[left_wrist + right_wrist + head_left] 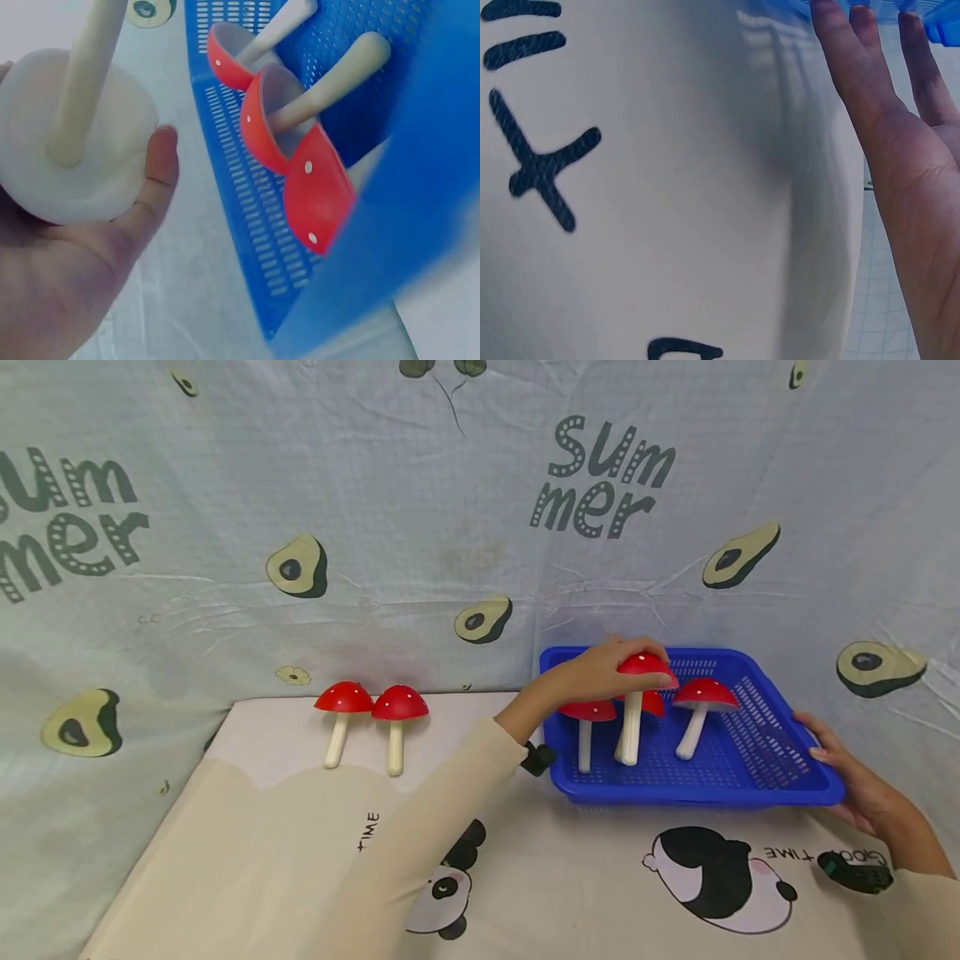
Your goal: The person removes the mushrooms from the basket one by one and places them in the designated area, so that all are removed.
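- We count two red-capped mushrooms (400, 703) at left on the table (270, 835), well apart from both hands.
- We see the left arm stretched forward and rightward, its left hand (609, 670) gripping a held mushroom (632, 727) by the cap, stem down, over the blue basket (757, 796).
- We count three basket mushrooms (705, 695) near that hand.
- We find the right hand (857, 787) gripping the basket's right end.

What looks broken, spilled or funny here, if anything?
Nothing stands out. The two red-capped mushrooms on the table look whole, the left hand holds another mushroom, and the blue basket holding three more looks undamaged.
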A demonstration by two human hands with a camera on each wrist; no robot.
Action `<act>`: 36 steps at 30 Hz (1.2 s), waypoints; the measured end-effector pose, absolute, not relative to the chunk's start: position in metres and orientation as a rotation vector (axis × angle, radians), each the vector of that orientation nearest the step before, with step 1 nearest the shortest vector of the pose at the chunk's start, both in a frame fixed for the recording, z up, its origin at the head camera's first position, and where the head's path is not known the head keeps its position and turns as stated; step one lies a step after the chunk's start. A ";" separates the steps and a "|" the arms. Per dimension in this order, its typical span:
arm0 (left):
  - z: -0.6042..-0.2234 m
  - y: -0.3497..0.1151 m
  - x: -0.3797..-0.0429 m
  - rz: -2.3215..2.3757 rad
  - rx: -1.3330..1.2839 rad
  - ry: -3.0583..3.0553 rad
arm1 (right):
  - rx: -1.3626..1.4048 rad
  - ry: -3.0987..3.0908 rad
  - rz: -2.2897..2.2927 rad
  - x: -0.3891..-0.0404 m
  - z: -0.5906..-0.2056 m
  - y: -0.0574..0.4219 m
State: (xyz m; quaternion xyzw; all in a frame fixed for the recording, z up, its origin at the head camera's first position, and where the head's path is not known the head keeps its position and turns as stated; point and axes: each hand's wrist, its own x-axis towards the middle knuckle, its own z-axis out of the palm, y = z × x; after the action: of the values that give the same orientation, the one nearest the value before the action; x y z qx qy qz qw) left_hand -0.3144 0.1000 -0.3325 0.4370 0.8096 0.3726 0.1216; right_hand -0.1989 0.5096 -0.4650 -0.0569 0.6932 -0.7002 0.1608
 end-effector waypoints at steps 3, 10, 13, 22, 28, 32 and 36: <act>-0.330 0.089 -0.308 1.144 1.244 2.392 | -0.157 1.992 -1.986 -0.198 -0.466 0.511; -0.331 0.063 -0.298 1.213 1.181 2.440 | -0.128 1.998 -1.971 -0.198 -0.468 0.515; -0.336 0.050 -0.293 1.231 1.185 2.448 | -0.136 1.974 -1.985 -0.199 -0.468 0.516; -0.344 0.018 -0.278 1.281 1.246 2.452 | -0.146 2.035 -1.924 -0.198 -0.466 0.516; -0.348 0.004 -0.271 1.310 1.223 2.502 | -0.143 2.016 -1.927 -0.199 -0.467 0.519; -0.351 -0.005 -0.267 1.297 1.180 2.555 | -0.160 1.993 -1.940 -0.201 -0.467 0.520; -0.354 -0.012 -0.263 1.286 1.128 2.603 | -0.178 1.968 -1.955 -0.203 -0.465 0.521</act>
State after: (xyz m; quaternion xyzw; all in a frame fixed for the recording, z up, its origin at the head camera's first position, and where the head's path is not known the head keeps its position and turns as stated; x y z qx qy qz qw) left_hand -0.2634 -0.0123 -0.3545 0.3622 0.8356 0.4127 0.0136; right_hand -0.2028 0.5207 -0.4655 -0.0630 0.6965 -0.6918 0.1801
